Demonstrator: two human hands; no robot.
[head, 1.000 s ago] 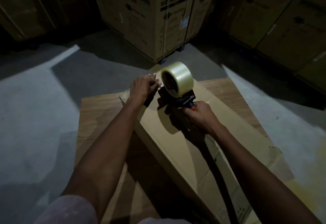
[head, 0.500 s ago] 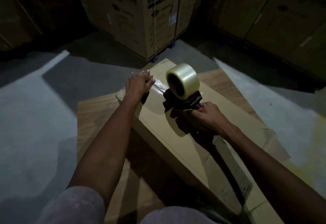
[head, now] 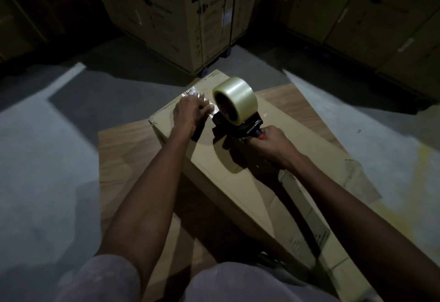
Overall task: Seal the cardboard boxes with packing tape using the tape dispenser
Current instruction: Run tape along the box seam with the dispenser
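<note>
Dim warehouse floor, long cardboard box (head: 250, 171): left hand (head: 190, 113) presses tape end flat at 11 o'clock, right hand (head: 271, 144) clenches tape dispenser (head: 235, 116) handle; tape likely thin, sticky.

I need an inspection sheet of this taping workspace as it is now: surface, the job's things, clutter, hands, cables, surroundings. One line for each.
Surface: wooden board lying on the grey concrete floor.
Job's things: long cardboard box lying on the board; tape dispenser with a clear tape roll on the box top; a tape strip stuck near the far end.
Clutter: nothing seen.
Hands: left hand presses the tape down on the box; right hand grips the dispenser handle.
Cables: nothing seen.
Surroundings: dim; washing machine cartons stand behind.
</note>
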